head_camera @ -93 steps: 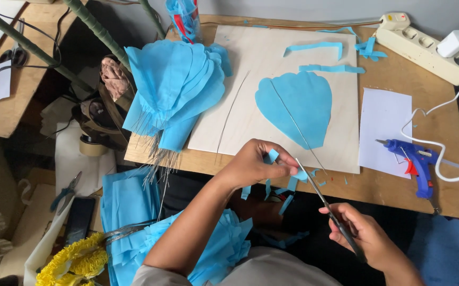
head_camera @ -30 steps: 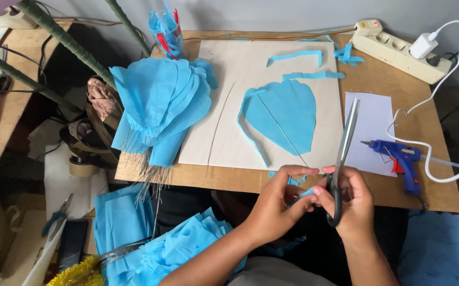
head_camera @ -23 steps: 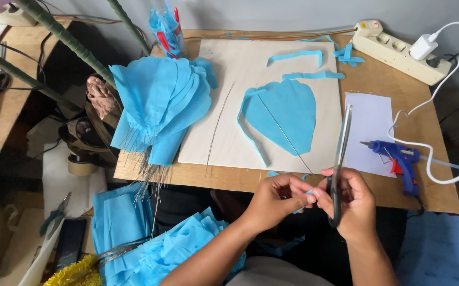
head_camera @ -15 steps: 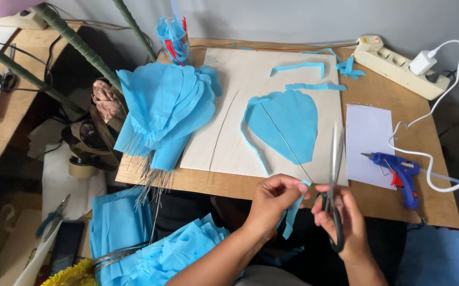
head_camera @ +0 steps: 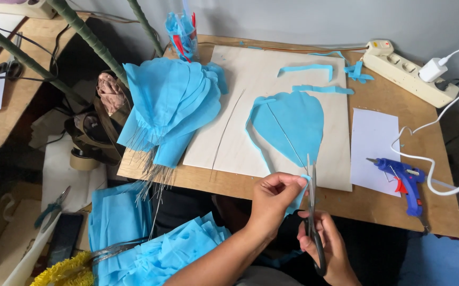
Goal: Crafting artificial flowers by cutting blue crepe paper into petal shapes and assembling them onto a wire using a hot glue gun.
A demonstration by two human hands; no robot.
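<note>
Now the left hand (head_camera: 273, 198) pinches the blue petal (head_camera: 288, 127); right hand (head_camera: 329, 244) grips scissors (head_camera: 312, 212).

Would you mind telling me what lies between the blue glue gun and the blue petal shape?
In the head view, a white paper sheet lies between the glue gun and the blue petal shape.
</note>
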